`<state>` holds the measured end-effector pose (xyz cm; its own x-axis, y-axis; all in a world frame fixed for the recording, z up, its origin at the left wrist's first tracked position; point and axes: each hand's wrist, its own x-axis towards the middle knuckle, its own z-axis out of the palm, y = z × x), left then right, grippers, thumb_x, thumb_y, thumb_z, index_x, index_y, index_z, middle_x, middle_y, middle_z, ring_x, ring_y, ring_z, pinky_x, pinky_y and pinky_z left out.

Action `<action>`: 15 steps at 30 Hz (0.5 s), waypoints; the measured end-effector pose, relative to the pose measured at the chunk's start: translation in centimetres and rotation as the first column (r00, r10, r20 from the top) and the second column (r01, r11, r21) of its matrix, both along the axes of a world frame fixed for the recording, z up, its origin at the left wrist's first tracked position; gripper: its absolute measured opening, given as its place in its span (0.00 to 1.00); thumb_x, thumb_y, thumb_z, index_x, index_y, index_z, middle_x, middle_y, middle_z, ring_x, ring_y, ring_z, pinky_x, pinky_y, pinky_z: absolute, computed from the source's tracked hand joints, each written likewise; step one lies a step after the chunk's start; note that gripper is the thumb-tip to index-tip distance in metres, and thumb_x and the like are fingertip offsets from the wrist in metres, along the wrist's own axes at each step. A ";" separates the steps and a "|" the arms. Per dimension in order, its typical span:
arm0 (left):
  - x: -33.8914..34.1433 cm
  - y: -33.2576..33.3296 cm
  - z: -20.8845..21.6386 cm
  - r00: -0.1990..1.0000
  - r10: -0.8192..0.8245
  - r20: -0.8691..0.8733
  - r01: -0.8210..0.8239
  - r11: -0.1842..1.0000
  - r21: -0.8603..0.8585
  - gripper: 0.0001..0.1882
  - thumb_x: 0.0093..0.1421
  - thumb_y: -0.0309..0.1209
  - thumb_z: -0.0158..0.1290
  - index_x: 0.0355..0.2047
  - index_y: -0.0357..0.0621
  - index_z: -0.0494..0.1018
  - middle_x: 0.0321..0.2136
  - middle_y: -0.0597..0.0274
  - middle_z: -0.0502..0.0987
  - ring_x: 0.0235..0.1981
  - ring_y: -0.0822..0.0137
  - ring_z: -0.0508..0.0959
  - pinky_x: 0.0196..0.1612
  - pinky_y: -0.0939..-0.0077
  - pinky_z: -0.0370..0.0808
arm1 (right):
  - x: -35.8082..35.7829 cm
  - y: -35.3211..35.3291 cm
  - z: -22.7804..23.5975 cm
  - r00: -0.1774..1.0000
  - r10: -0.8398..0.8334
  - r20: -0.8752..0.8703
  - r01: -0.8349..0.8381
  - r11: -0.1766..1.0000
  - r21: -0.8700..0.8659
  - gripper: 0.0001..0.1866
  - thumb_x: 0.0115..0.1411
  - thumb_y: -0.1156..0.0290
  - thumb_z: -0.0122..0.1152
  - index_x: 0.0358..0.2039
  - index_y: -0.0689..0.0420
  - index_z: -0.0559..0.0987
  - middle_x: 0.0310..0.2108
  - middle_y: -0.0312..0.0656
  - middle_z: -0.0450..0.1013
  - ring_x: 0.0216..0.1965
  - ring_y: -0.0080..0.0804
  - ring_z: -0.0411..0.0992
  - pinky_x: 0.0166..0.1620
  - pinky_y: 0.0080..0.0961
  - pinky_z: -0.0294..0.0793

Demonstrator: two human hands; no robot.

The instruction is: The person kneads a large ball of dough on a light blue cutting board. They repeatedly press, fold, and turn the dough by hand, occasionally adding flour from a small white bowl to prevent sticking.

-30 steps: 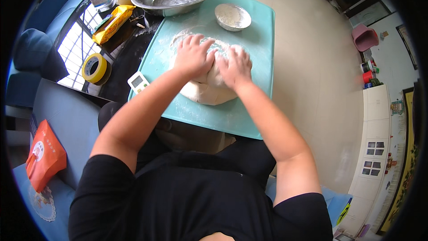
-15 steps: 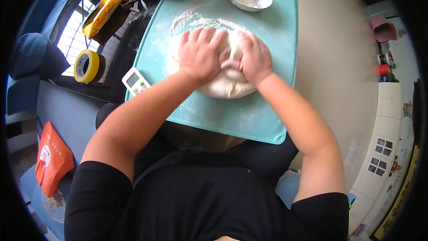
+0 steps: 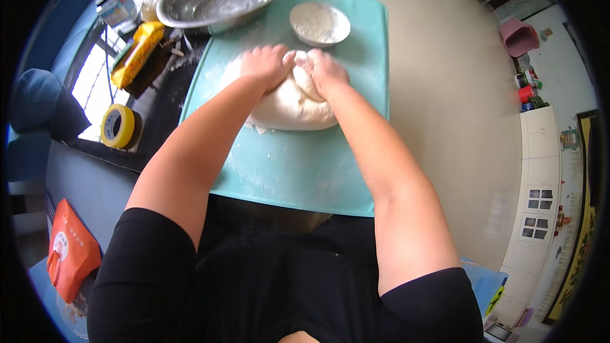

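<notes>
Both hands' fingers [image 3: 277,53] on dough [image 3: 292,109]

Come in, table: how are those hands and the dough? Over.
Left hand, right hand on dough. Dough on mat. Bowl just beyond hands.

fingers [image 3: 267,53] now nearer flour bowl [image 3: 319,43] — both arms [image 3: 394,159] straighter
</notes>
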<state>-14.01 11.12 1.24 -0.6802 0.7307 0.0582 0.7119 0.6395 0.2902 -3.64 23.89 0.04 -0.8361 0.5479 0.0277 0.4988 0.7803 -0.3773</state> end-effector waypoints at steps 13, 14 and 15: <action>11.4 -11.0 2.2 0.902 -0.284 -0.327 0.361 0.910 0.205 0.45 0.42 0.66 0.54 0.56 0.54 0.66 0.56 0.50 0.65 0.58 0.49 0.62 0.59 0.51 0.54 | 14.7 -11.3 1.4 0.988 0.140 -0.066 -0.124 0.972 0.198 0.60 0.40 0.36 0.65 0.67 0.43 0.44 0.64 0.53 0.44 0.65 0.61 0.40 0.60 0.68 0.39; 12.6 -11.8 1.7 0.886 -0.281 -0.368 0.378 0.898 0.225 0.41 0.45 0.64 0.53 0.55 0.56 0.67 0.56 0.49 0.65 0.59 0.48 0.61 0.59 0.49 0.52 | 15.6 -11.7 0.0 0.973 0.171 -0.155 -0.126 0.957 0.262 0.60 0.40 0.35 0.64 0.67 0.43 0.44 0.64 0.53 0.43 0.65 0.62 0.38 0.60 0.69 0.38; 13.8 -12.9 0.6 0.879 -0.233 -0.416 0.359 0.898 0.256 0.38 0.47 0.63 0.51 0.55 0.57 0.68 0.56 0.49 0.65 0.59 0.48 0.60 0.59 0.47 0.50 | 16.0 -12.2 -0.7 0.956 0.216 -0.200 -0.149 0.941 0.303 0.59 0.40 0.33 0.62 0.67 0.43 0.44 0.65 0.53 0.40 0.65 0.63 0.37 0.60 0.70 0.36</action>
